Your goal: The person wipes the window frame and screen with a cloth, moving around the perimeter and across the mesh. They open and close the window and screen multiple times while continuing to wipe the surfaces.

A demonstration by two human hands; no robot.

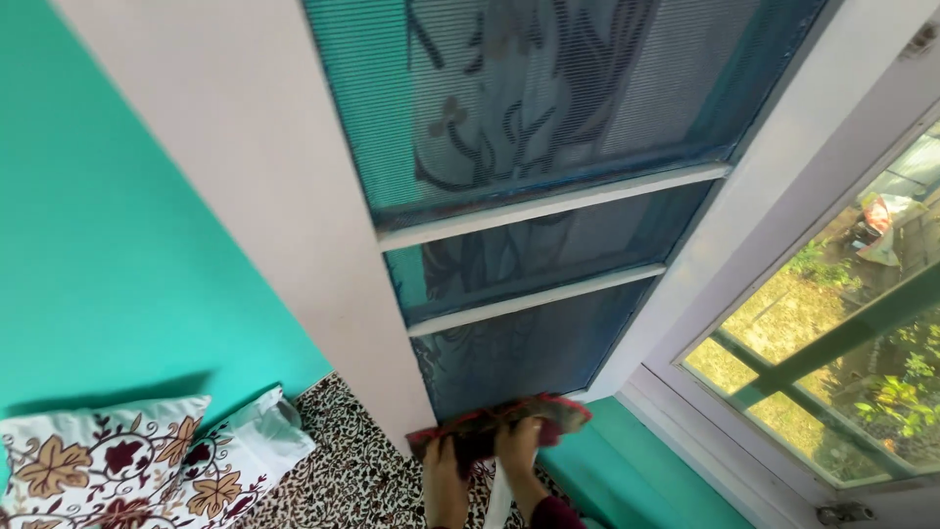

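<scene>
Head view shows a red cloth [504, 423] pressed against the bottom edge of a mesh screen [529, 245], at the foot of its lowest panel. Its long axis runs left to right along that edge, rising a little toward the right end, which points at the window [842, 372].

Both hands hold it from below. The left hand [446, 470] grips the left part, fingers up over the cloth and closed on it; the right hand [517, 453] is clamped on the middle, wrist in a dark red sleeve [553, 514]. Both forearms reach up from the bottom edge of the picture, close together — almost touching. A white strip [497, 500] shows between them; what it is cannot be told.

Outward: the screen is blue-green mesh in a frame with two white crossbars [548, 208], a patterned curtain dim behind it. To its left stands a pale post [264, 176], then a teal wall [108, 245]. Below lies a leopard-print sheet [343, 460] and a floral pillow [117, 470]. To the right — a white-framed window with greenery outside and a teal ledge [636, 460] under it.
</scene>
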